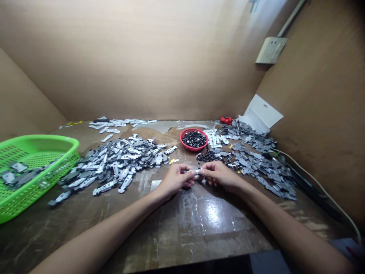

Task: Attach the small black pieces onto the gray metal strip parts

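Over the middle of the table, my left hand (pixel 179 177) grips a small whitish-grey plastic part (pixel 195 172) between thumb and fingers. My right hand (pixel 217 174) pinches the other end of the same part, where a small dark bit shows at the fingertips. The fingers cover much of it. Just beyond my hands sits a red basket (pixel 182 144) filled with small black pieces (pixel 194 139). More black pieces (pixel 212 156) lie loose beside it. To the left spreads a heap of white and grey plastic parts (pixel 114 163).
A green basket (pixel 64 146) with some parts stands at the far left. Flat grey parts (pixel 256 163) pile up on the right, near a white card (pixel 265 110) and a red item (pixel 226 120). A pale cable (pixel 316 177) runs along the right wall below a socket (pixel 270 50).
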A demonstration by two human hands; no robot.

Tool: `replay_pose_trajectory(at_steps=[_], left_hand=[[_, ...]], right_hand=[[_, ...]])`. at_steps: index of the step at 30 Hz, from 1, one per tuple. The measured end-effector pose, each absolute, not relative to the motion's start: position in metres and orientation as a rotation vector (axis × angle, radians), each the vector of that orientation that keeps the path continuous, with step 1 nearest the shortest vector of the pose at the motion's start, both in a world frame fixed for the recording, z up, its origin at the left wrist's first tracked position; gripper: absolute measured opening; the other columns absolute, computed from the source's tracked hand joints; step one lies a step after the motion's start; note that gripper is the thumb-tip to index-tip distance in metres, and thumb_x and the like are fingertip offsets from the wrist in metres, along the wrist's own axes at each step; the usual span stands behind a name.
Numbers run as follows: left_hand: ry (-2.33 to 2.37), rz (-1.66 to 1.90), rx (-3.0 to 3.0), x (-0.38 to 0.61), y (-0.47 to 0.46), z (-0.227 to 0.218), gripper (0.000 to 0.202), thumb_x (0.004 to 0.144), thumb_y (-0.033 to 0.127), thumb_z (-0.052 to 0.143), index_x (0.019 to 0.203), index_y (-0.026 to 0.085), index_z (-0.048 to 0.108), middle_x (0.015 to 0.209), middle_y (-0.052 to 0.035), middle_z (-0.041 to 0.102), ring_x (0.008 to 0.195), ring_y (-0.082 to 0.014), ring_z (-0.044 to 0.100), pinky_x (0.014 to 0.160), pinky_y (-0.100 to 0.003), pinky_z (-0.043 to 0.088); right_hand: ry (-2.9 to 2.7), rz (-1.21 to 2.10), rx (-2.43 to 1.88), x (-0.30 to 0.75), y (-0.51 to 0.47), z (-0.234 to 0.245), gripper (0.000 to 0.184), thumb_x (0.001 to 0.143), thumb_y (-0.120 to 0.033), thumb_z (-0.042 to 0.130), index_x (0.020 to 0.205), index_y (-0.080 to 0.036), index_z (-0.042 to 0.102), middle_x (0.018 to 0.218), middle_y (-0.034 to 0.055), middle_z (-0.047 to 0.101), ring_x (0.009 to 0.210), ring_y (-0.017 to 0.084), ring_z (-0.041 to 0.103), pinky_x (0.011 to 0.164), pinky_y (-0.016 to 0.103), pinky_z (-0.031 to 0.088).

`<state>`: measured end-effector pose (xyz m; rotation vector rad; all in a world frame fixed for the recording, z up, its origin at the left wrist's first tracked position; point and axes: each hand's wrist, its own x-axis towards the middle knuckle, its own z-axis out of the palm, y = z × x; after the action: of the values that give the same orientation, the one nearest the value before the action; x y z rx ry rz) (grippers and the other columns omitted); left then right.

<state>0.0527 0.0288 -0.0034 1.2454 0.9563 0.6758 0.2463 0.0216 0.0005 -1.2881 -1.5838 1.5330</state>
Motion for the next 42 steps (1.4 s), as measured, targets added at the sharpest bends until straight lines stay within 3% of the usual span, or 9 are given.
replay_pose_trajectory(at_steps=[5, 11, 17, 20, 23, 32, 39, 42], left_hand=[[0.953, 0.673, 1.257, 0.053, 0.028, -0.005, 0.036, 0.07, 0.044, 0.065, 0.082, 0.011, 0.061, 0.066, -0.0065, 0.065, 0.053, -0.0105, 0.06, 0.052, -0.02, 0.047], [0.917, 0.618, 1.293, 0.052, 0.028, -0.006, 0.036, 0.072, 0.044, 0.063, 0.086, 0.011, 0.062, 0.068, -0.0066, 0.065, 0.06, -0.0128, 0.063, 0.054, -0.019, 0.047], [0.917, 0.736, 1.168, 0.053, 0.03, -0.007, 0.035, 0.071, 0.042, 0.065, 0.088, 0.012, 0.058, 0.08, -0.0084, 0.066, 0.064, -0.0135, 0.065, 0.055, -0.02, 0.049], [0.921, 0.771, 1.135, 0.054, 0.03, -0.007, 0.037, 0.072, 0.042, 0.065, 0.093, 0.012, 0.057, 0.085, -0.0105, 0.067, 0.066, -0.014, 0.066, 0.056, -0.02, 0.05], [0.93, 0.756, 1.132, 0.054, 0.029, -0.006, 0.037, 0.072, 0.04, 0.065, 0.094, 0.012, 0.056, 0.084, -0.0114, 0.067, 0.066, -0.0146, 0.066, 0.055, -0.019, 0.05], [0.886, 0.737, 1.133, 0.052, 0.031, -0.006, 0.041, 0.07, 0.042, 0.066, 0.097, 0.012, 0.06, 0.086, -0.0114, 0.067, 0.068, -0.0129, 0.065, 0.061, -0.02, 0.05], [0.89, 0.769, 1.169, 0.053, 0.029, -0.007, 0.035, 0.073, 0.039, 0.065, 0.092, 0.011, 0.059, 0.083, -0.01, 0.066, 0.068, -0.0131, 0.064, 0.061, -0.021, 0.05], [0.914, 0.752, 1.207, 0.055, 0.026, -0.006, 0.034, 0.073, 0.039, 0.064, 0.09, 0.011, 0.058, 0.08, -0.0095, 0.065, 0.066, -0.0139, 0.064, 0.057, -0.021, 0.049]], right_hand=[[-1.592, 1.459, -1.305, 0.245, 0.023, -0.005, 0.034, 0.07, -0.046, 0.061, 0.073, -0.012, 0.061, 0.047, -0.0036, 0.05, 0.037, 0.005, 0.038, 0.037, 0.017, 0.028], [-1.635, 1.234, -1.235, 0.24, 0.023, -0.009, 0.031, 0.07, -0.042, 0.063, 0.062, -0.012, 0.058, 0.053, -0.0026, 0.051, 0.046, 0.006, 0.039, 0.045, 0.018, 0.03], [-1.589, 1.357, -1.293, 0.237, 0.023, -0.004, 0.034, 0.076, -0.047, 0.055, 0.075, -0.013, 0.06, 0.049, -0.0032, 0.049, 0.037, 0.005, 0.036, 0.037, 0.017, 0.026], [-1.581, 1.369, -1.284, 0.236, 0.022, -0.004, 0.035, 0.071, -0.046, 0.062, 0.082, -0.013, 0.061, 0.059, -0.0015, 0.054, 0.041, 0.005, 0.04, 0.038, 0.017, 0.029], [-1.584, 1.309, -1.267, 0.234, 0.021, -0.005, 0.032, 0.067, -0.043, 0.066, 0.079, -0.013, 0.06, 0.063, -0.0007, 0.056, 0.046, 0.005, 0.042, 0.041, 0.017, 0.031], [-1.604, 1.276, -1.242, 0.233, 0.021, -0.008, 0.029, 0.075, -0.043, 0.058, 0.074, -0.013, 0.058, 0.047, -0.0049, 0.047, 0.038, 0.005, 0.037, 0.037, 0.017, 0.027], [-1.555, 1.405, -1.227, 0.237, 0.023, -0.006, 0.037, 0.074, -0.048, 0.057, 0.09, -0.015, 0.058, 0.059, -0.0021, 0.054, 0.045, 0.008, 0.048, 0.039, 0.018, 0.039], [-1.573, 1.395, -1.227, 0.239, 0.025, -0.008, 0.035, 0.075, -0.049, 0.056, 0.084, -0.015, 0.058, 0.057, -0.0022, 0.052, 0.045, 0.007, 0.047, 0.039, 0.017, 0.038]])
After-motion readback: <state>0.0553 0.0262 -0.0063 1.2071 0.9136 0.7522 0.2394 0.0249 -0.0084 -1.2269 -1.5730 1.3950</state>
